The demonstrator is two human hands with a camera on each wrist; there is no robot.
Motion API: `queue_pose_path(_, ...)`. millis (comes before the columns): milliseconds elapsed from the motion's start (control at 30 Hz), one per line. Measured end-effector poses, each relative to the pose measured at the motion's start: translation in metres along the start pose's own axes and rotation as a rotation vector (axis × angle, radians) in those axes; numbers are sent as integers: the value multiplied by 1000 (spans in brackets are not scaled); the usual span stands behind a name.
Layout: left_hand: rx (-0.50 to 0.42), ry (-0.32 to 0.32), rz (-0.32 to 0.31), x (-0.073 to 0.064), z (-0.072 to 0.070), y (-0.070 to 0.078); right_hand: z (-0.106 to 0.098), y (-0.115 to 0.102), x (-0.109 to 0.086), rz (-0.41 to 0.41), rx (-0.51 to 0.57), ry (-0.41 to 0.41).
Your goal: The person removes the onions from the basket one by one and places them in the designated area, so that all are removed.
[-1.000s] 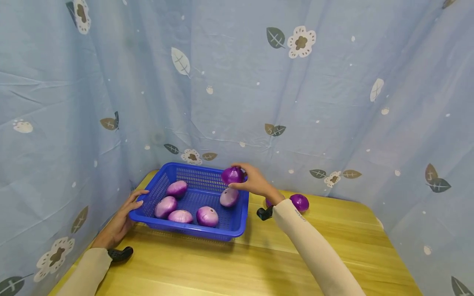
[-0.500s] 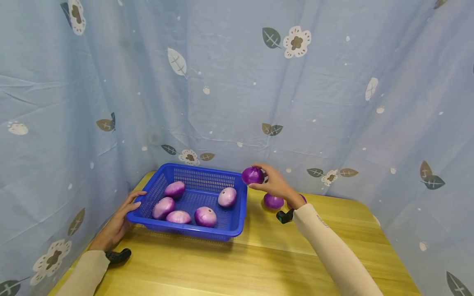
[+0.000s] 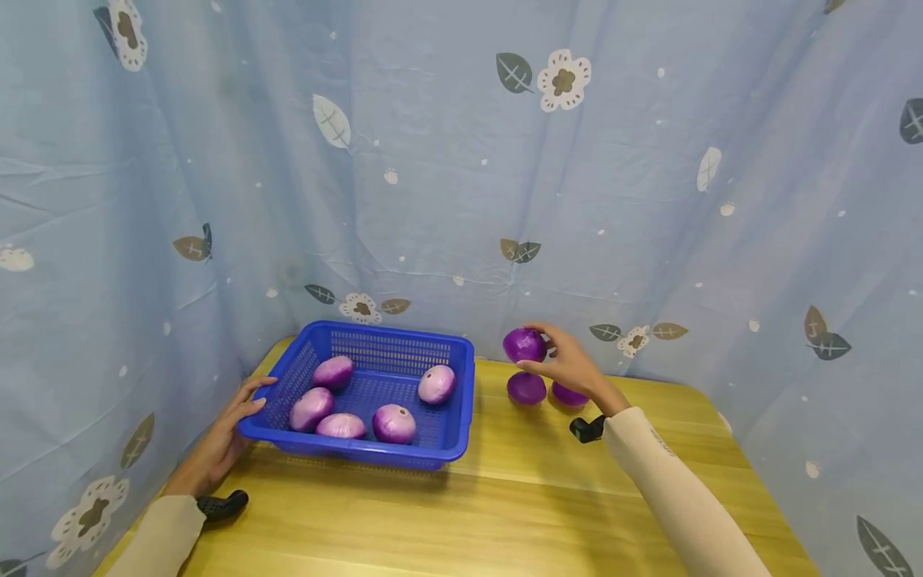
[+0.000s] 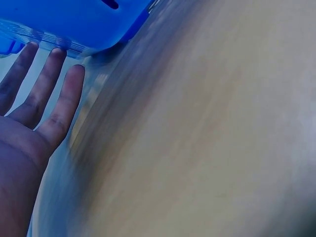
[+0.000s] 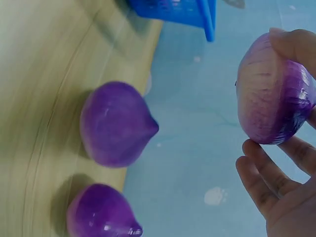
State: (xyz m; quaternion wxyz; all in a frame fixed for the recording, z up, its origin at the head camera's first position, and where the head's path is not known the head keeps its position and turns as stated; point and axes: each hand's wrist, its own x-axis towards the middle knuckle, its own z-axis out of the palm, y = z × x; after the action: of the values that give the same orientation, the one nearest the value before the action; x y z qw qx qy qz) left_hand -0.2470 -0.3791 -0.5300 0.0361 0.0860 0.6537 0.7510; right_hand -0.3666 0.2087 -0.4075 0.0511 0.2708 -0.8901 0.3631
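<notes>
My right hand (image 3: 566,365) holds a purple onion (image 3: 525,345) between thumb and fingers, raised to the right of the blue basket (image 3: 461,433). In the right wrist view this onion (image 5: 269,94) has a pale side, and the lower fingers stretch out beneath it. Two more purple onions stand on the table: one (image 3: 526,389) under the held one, another (image 3: 570,394) partly covered by my hand. At the basket's left end, my left hand (image 3: 223,437) touches the rim; in the left wrist view several fingers (image 4: 64,106) extend straight near the basket's side.
Inside the basket, several paler onions lie mostly at the left and front, one onion (image 3: 437,385) at the right. The wooden table (image 3: 505,521) meets a blue patterned curtain (image 3: 433,200) at its back and left. Each wrist carries a black device (image 3: 223,506).
My right hand has carried the onion from over the basket's right end out to the right, above the onions on the table. My left hand stays at the rim; the view has shifted slightly.
</notes>
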Motion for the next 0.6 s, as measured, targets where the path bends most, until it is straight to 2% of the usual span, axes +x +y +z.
queue_pose_path(167,45,20,-14,-1,1,2,-6,9,-6,19,-1,19)
queue_pose_path(600,53,22,-6,0,1,1,-32,36,-34,98,-25,62)
